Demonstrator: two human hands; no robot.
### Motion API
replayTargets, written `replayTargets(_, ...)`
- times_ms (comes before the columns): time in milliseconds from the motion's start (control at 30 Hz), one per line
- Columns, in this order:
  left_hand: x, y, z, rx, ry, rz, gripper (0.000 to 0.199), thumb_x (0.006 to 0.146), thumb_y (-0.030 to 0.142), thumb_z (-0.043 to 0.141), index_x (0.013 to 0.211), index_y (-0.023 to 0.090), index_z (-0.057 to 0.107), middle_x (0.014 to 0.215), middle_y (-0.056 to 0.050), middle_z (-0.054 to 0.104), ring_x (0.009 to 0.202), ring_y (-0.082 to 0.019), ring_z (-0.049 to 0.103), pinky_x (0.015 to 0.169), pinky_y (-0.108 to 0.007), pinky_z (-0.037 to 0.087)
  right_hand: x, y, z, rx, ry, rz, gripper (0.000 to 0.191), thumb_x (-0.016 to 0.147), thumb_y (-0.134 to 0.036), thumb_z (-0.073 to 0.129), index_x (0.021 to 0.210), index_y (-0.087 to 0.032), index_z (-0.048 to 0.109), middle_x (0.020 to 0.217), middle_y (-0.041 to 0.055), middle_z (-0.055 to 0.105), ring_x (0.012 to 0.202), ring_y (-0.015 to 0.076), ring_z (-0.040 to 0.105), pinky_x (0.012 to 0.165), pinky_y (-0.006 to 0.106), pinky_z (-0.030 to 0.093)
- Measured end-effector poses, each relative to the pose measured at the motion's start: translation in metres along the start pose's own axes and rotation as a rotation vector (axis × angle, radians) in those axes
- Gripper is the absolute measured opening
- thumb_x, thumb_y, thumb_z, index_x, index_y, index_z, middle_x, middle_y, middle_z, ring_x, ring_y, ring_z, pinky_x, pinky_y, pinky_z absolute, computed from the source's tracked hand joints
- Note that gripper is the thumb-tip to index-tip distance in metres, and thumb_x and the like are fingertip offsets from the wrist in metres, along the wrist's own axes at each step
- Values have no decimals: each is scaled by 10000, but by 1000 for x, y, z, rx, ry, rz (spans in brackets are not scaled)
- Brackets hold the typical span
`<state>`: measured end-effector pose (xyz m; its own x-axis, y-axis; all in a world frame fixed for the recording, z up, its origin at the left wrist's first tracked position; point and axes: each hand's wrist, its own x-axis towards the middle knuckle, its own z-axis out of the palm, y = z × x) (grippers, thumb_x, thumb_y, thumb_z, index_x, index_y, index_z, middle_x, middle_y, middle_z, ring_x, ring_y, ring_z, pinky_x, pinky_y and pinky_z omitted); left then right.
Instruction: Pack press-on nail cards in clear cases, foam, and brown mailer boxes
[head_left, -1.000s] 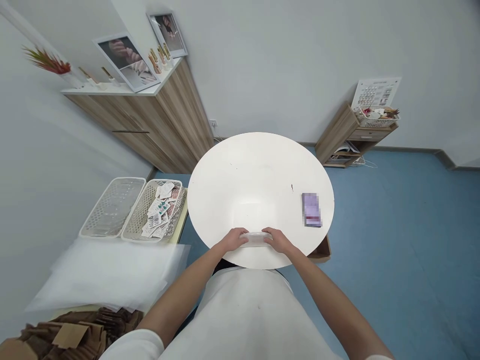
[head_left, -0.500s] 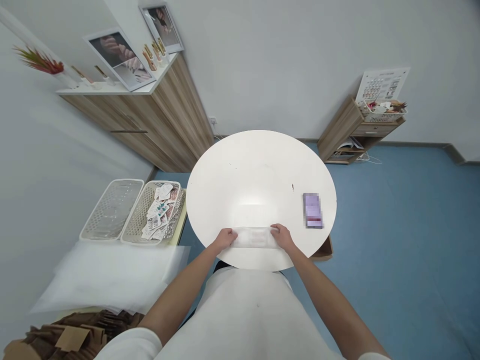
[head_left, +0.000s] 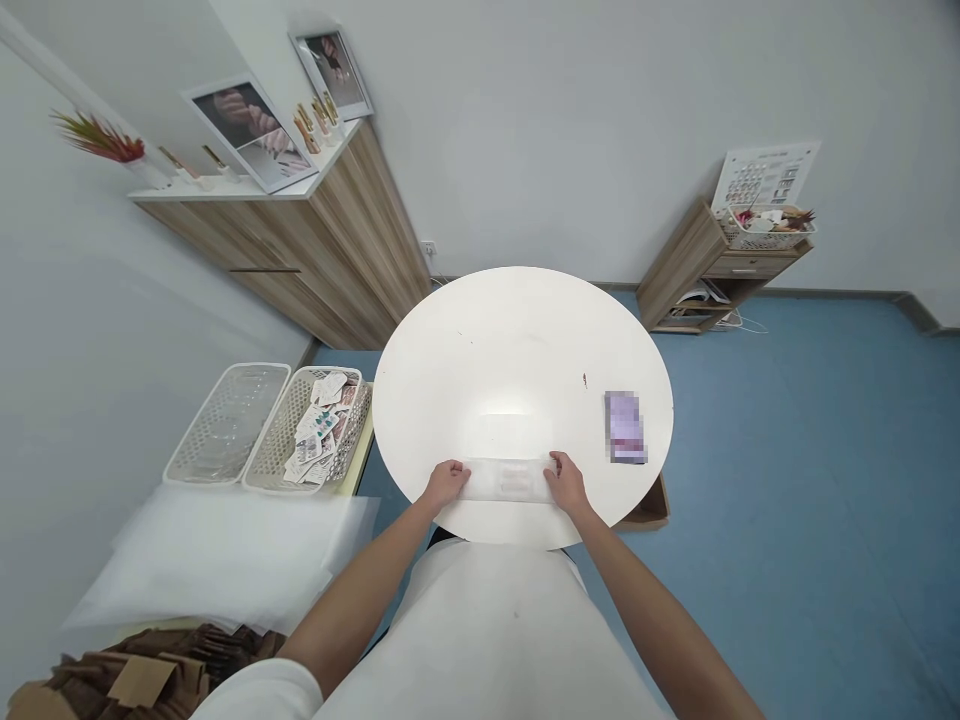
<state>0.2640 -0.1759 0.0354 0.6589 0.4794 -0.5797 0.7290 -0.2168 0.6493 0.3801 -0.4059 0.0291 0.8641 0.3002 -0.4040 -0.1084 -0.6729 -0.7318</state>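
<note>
A translucent white sheet folded into a flat strip [head_left: 486, 481] lies near the front edge of the round white table [head_left: 517, 330], with a pale pinkish item faintly showing through it. My left hand [head_left: 448, 482] pinches the strip's left end, and my right hand [head_left: 565, 483] grips its right end. Just beyond the strip is a faint pale rectangle [head_left: 506, 430] on the tabletop. A blurred purple object [head_left: 625, 427] rests at the table's right side. One small dark mark [head_left: 585, 380] shows to its upper left.
Left of the table stand two white baskets, one with clear packets [head_left: 225, 425], one with printed cards [head_left: 319, 430]. White sheets [head_left: 217, 550] and brown paper items [head_left: 150, 675] lie nearer me. A brown box [head_left: 649, 508] sits below the table's right edge; cabinets [head_left: 367, 230] stand behind.
The view has shifted slightly, so everything appears a little lower. Both hands still hold the strip's ends; the right fingers have changed their grip slightly.
</note>
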Motion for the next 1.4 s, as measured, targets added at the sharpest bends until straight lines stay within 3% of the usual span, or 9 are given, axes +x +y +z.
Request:
replayTargets(67,-9,4,0,78,120,89,276,754,301,493,992,161,510,995,-91,564,843,-182,560,739,-305,437,-6,4,-2,-6,57,4,488,706,-282,465,1178,-165,430,1146,97,500,1047,210,488,894,326,386)
replayTargets(167,-27,11,7,343,218,426,405,795,314,441,1181,192,421,1241,-106,428,1132,-223,414,923,-360,342,-16,11,-3,17,40,72,577,708,-324,480,1245,-155,352,1252,128,410,1123,228,442,907,328,385)
replayTargets(300,-41,18,31,693,-38,761,453,792,347,459,1232,262,392,1358,-69,324,1247,-245,267,999,-402,224,-26,12,3,94,-50,157,643,704,-350,488,1280,-145,292,1295,151,368,1107,220,473,858,299,421)
replayTargets(467,-37,17,48,910,-114,799,553,769,388,497,1285,303,319,1401,-69,260,1272,-274,212,990,-457,181,-21,1,9,181,-51,216,634,664,-348,538,1234,-151,342,1203,140,485,1085,217,496,814,293,434)
replayTargets(633,-31,16,42,956,-122,860,554,770,427,486,1286,304,328,1388,-69,287,1258,-285,231,989,-460,160,-20,-3,11,241,-42,232,381,654,-365,541,980,-170,510,935,89,613,803,187,596,633,263,454)
replayTargets(867,-32,17,36,928,-218,921,554,740,418,517,1256,294,359,1376,-86,305,1246,-283,251,982,-470,162,-41,-7,18,149,100,252,124,633,-311,499,679,-201,464,697,11,554,635,151,522,574,262,407)
replayTargets(967,-29,19,33,888,-251,929,546,727,411,531,1239,297,377,1372,-81,310,1237,-288,270,981,-465,171,-45,-21,23,145,115,214,108,641,-300,490,684,-209,450,669,-13,528,610,132,503,578,253,405)
replayTargets(1167,-28,17,28,838,-278,910,637,734,393,499,1305,222,272,1383,-121,283,1257,-285,243,978,-472,179,-46,-45,43,349,-104,156,149,682,-278,473,803,-193,491,679,-9,557,580,108,536,585,240,445)
replayTargets(1400,-32,2,33,887,-331,1073,754,724,317,491,1365,170,121,1402,-119,255,1286,-275,194,1013,-469,112,-43,-34,55,333,-32,167,262,664,-158,370,911,-188,452,725,-5,558,604,101,542,596,233,458)
